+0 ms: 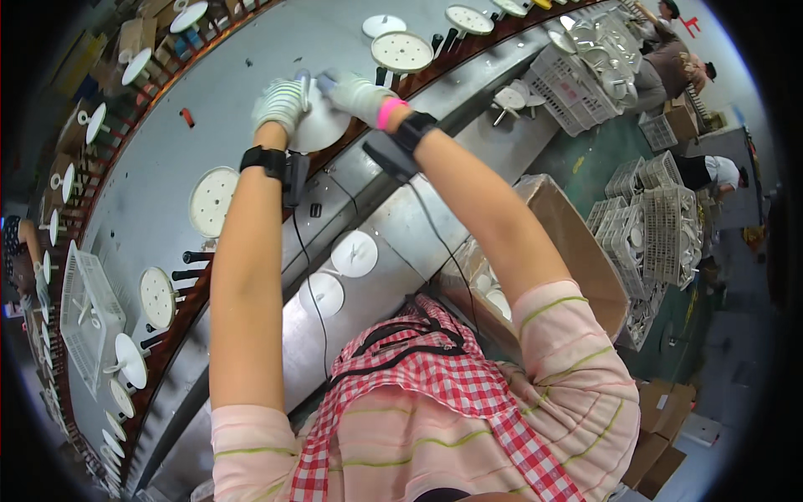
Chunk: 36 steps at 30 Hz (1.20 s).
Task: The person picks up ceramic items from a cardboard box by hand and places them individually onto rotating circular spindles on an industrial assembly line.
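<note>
Both of my hands wear pale striped gloves and reach out over the far side of the metal bench. My left hand is closed at the upper left edge of a white round disc, by what looks like its short stem. My right hand is at the disc's upper right, its fingertips smeared by motion, so its hold cannot be made out. Just right of it, a white disc with small holes sits on the conveyor line. Another holed disc stands left of my left forearm.
A curved conveyor carries several white discs on black-tipped pegs. Two loose discs lie on the metal ledge before me. A cardboard box stands at my right, with stacked white crates beyond. A white basket is at left. Other people work nearby.
</note>
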Each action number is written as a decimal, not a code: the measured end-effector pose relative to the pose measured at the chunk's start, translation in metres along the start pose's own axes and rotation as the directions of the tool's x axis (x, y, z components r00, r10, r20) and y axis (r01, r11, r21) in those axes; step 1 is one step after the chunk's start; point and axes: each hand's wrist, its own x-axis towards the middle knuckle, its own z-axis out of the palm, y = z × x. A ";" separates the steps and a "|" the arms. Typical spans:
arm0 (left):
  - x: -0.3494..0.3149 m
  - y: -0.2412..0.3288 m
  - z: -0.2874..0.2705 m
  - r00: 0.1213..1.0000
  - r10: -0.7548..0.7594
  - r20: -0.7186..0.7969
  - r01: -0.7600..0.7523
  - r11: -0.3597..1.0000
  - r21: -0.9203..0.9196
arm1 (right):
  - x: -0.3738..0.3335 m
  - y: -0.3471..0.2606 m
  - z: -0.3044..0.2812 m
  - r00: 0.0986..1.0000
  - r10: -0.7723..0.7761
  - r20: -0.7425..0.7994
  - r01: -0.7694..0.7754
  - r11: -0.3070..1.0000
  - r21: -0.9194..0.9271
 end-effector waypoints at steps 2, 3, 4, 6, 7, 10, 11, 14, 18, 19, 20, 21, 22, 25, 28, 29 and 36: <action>0.012 0.046 -0.001 0.998 0.043 0.049 -0.045 0.998 0.032 | 0.049 0.076 0.002 0.973 0.220 -0.064 -0.228 0.909 -0.348; 0.013 -0.003 0.024 0.998 -0.008 -0.061 0.007 1.000 -0.009 | 0.045 0.030 0.021 0.987 0.093 0.132 -0.029 0.907 -0.419; 0.004 -0.042 0.037 0.982 -0.044 -0.186 0.039 0.999 -0.035 | 0.036 -0.023 0.007 0.953 -0.039 0.300 0.179 0.872 -0.455; 0.015 -0.047 0.031 0.980 -0.034 -0.194 0.026 0.999 -0.045 | 0.051 -0.032 0.002 0.982 0.019 0.186 0.043 0.946 -0.322; 0.016 -0.047 0.030 0.976 -0.001 -0.218 -0.013 0.998 -0.064 | 0.054 -0.030 0.002 0.992 0.111 0.064 -0.097 0.977 -0.190; -0.006 -0.040 0.032 0.903 -0.409 -0.130 0.199 0.667 -0.718 | 0.027 -0.037 0.003 0.980 0.092 -0.179 -0.108 0.991 -0.081; -0.023 -0.038 0.038 0.859 -0.392 -0.329 0.101 0.761 -0.641 | 0.010 -0.047 0.003 0.926 0.017 -0.376 -0.042 0.997 -0.058; -0.101 -0.041 0.068 0.718 -0.165 -0.676 -0.193 0.886 -0.421 | -0.093 -0.042 0.020 0.611 -0.524 -0.594 0.514 0.833 -0.205; -0.192 -0.018 0.122 0.557 -0.064 -0.828 -0.319 0.904 -0.285 | -0.218 0.017 0.079 0.814 -0.575 0.082 0.581 0.809 -0.091; -0.198 -0.012 0.140 0.635 -0.055 -0.770 -0.395 0.834 -0.385 | -0.227 0.028 0.096 0.843 -0.526 0.111 0.535 0.804 -0.260; -0.195 0.004 0.150 0.710 -0.010 -0.704 -0.473 0.734 -0.487 | -0.238 0.064 0.127 0.855 -0.510 0.095 0.513 0.807 -0.293; -0.188 0.026 0.151 0.758 0.088 -0.646 -0.506 0.705 -0.498 | -0.251 0.115 0.158 0.921 -0.248 0.300 0.338 0.892 -0.300; -0.182 0.037 0.152 0.796 0.179 -0.579 -0.521 0.690 -0.503 | -0.257 0.141 0.173 0.876 0.022 0.483 0.150 0.937 -0.316; -0.183 0.013 0.124 0.803 0.146 -0.578 -0.516 0.656 -0.551 | -0.219 0.062 0.072 0.809 -0.062 0.584 0.095 0.995 -0.026; -0.175 0.023 0.102 0.807 0.109 -0.580 -0.514 0.613 -0.600 | -0.211 0.077 -0.050 0.934 -0.135 0.331 0.047 0.964 0.262; -0.172 0.026 0.097 0.821 0.116 -0.559 -0.520 0.557 -0.648 | -0.204 0.072 -0.098 0.983 -0.034 0.183 -0.056 0.883 0.465; -0.122 0.098 0.041 0.717 0.432 -0.547 -0.692 0.537 -0.482 | -0.062 0.170 -0.274 0.825 0.244 -0.510 -0.108 0.953 0.281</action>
